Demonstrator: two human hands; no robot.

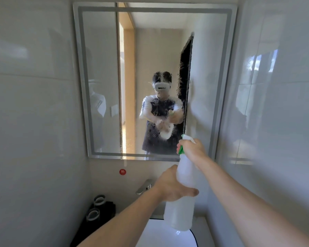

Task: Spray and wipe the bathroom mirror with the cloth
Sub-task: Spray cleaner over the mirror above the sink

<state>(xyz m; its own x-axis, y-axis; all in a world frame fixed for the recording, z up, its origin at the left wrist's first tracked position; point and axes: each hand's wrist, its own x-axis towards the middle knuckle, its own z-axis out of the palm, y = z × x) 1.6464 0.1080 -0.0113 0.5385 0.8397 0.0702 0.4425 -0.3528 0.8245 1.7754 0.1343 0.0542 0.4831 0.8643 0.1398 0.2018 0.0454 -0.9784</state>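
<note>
White translucent plastic is what we hold in the lower middle of the frame: a spray bottle [181,195] with a green and white trigger head at its top. Our right hand [192,147] grasps the neck of the bottle, with the fingers wrapped around the trigger part. Our left hand [173,186] is curled around the middle of the bottle body, with the thumb lying across its front. The nozzle points toward the mirror [100,68], which fills the upper middle of the frame and has a frosted band along its edges. Wet drops and runs cover the central and right part of the glass, so the reflection of a person there looks broken and wavy. We cannot find the cloth with certainty; in the reflection something pale hangs near the hands, but the wet glass blurs it. Below the mirror, a round red sticker [122,172] sits on the wall, and a metal faucet [144,187] is just beside our left hand. Two dark cups [96,208] stand at the lower left, and a white basin [157,236] lies under the bottle.
</note>
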